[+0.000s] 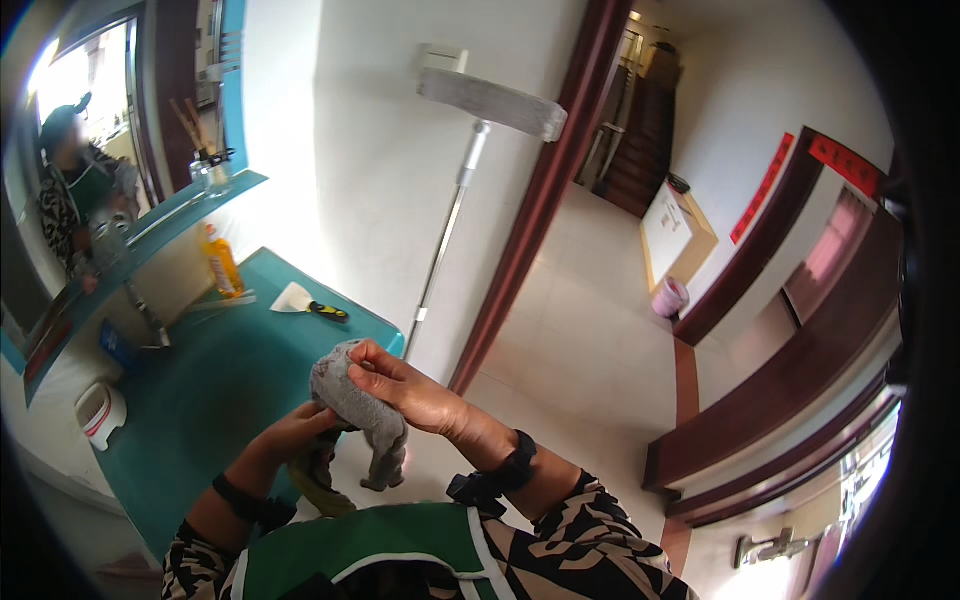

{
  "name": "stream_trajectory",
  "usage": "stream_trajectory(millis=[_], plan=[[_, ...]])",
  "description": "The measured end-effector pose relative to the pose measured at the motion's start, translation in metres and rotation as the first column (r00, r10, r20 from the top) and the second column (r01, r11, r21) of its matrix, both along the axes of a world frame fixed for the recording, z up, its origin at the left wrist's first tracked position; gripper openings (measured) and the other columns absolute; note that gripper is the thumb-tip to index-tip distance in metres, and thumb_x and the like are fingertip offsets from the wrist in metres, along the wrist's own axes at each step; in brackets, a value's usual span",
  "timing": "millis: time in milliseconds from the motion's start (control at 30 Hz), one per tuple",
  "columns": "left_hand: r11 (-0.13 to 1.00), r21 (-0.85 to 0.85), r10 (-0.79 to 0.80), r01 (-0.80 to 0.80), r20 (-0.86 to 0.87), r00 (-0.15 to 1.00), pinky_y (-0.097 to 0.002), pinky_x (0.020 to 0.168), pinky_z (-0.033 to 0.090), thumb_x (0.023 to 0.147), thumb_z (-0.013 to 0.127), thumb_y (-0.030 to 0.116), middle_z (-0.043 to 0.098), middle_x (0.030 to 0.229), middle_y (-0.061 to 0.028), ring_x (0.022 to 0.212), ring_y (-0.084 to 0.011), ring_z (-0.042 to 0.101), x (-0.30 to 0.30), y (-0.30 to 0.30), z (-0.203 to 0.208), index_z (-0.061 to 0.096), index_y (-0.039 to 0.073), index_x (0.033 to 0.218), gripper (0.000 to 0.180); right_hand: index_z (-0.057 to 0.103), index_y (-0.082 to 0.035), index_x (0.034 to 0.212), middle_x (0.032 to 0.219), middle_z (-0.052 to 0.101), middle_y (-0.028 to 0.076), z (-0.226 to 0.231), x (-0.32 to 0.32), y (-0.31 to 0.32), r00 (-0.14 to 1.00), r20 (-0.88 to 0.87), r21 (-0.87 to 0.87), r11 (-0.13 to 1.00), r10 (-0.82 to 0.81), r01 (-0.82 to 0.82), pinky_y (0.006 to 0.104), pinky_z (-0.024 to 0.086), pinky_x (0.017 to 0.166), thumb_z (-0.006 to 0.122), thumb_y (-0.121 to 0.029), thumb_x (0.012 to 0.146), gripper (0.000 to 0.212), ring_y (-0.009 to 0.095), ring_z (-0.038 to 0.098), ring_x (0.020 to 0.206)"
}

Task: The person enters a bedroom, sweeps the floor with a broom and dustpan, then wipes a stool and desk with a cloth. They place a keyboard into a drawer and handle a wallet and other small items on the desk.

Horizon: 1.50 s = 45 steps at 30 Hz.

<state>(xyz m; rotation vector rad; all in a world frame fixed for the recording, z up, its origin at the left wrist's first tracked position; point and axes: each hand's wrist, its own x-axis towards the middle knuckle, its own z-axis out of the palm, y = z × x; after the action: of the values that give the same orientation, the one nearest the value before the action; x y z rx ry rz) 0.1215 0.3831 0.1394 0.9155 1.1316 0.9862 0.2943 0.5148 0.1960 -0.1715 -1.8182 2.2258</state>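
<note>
A limp grey cloth (362, 402) is held up in front of my body, beside the near right edge of the green-topped counter (200, 400). My right hand (415, 393) pinches its upper part between thumb and fingers. Lower down on the left side, my left hand (292, 434) grips the same cloth, its fingertips partly hidden behind the folds. One end of the cloth dangles below my hands. On the counter beyond them lies a scraper (312, 303) with a pale blade and a black and yellow handle.
A yellow bottle (222, 262) and a white brush (101, 415) stand on the counter by the wall. A flat mop (490, 103) leans pad-up against the wall. Left is a mirror with a glass-holding ledge (190, 205). A dark red door frame (540, 190) borders the hallway; a pink bin (670, 297) stands there.
</note>
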Motion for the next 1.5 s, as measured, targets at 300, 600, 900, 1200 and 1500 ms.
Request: stream_trajectory(millis=[300,600,900,1200,1500], plan=[[0.949,0.126,0.310,-0.290,-0.185,0.933,-0.0189,0.041,0.039,0.081,0.059,0.019,0.056,0.070,-0.0017,0.049,-0.0074,0.050,0.088,0.063,0.060,0.060,0.002,0.080,0.017,0.049,-0.010,0.091,0.084,0.055,0.001,-0.020,0.208,0.066,0.832,-0.050,-0.156,0.827,-0.553,0.540,0.0215,0.040,0.068,0.060,0.001,0.080,0.019,0.008,0.052,0.080],[0.995,0.058,-0.065,0.086,-0.300,0.952,-0.0196,0.041,0.036,0.082,0.062,0.023,0.057,0.068,-0.0010,0.047,-0.0055,0.048,0.244,0.170,0.063,0.061,0.001,0.079,0.021,0.055,-0.011,0.094,0.087,0.056,0.000,-0.066,0.431,0.075,0.545,-0.010,-0.389,0.505,-0.838,0.770,0.0217,0.042,0.069,0.055,0.000,0.084,0.016,0.009,0.053,0.079],[0.825,0.020,-0.538,0.565,-0.277,0.796,-0.0188,0.041,0.031,0.086,0.057,0.030,0.046,0.061,0.0043,0.046,-0.0038,0.041,0.367,0.263,0.014,0.057,0.004,0.080,0.027,0.055,-0.007,0.086,0.083,0.056,0.001,-0.023,0.566,0.085,0.059,-0.241,-0.245,0.120,-0.969,0.962,0.0193,0.038,0.074,0.056,0.004,0.079,0.013,0.008,0.050,0.078],[0.796,0.043,-0.594,0.603,-0.129,0.794,-0.0166,0.041,0.034,0.090,0.048,0.023,0.048,0.072,0.0021,0.045,-0.0030,0.039,0.439,0.349,-0.022,0.060,0.008,0.088,0.019,0.059,-0.006,0.095,0.091,0.061,0.011,-0.042,0.643,0.014,0.066,0.032,0.367,0.074,-0.997,0.927,0.0362,0.048,0.079,0.055,-0.014,0.085,0.013,0.023,0.060,0.086],[0.599,0.249,-0.799,0.761,0.245,0.549,-0.0199,0.045,0.038,0.086,0.058,0.026,0.044,0.070,0.0010,0.047,-0.0060,0.042,0.547,0.431,0.004,0.052,0.005,0.101,0.026,0.057,-0.004,0.108,0.092,0.058,0.003,-0.084,0.608,0.093,-0.083,0.362,0.500,0.119,-0.928,0.858,0.0231,0.043,0.073,0.063,-0.014,0.082,0.029,0.011,0.052,0.085]])
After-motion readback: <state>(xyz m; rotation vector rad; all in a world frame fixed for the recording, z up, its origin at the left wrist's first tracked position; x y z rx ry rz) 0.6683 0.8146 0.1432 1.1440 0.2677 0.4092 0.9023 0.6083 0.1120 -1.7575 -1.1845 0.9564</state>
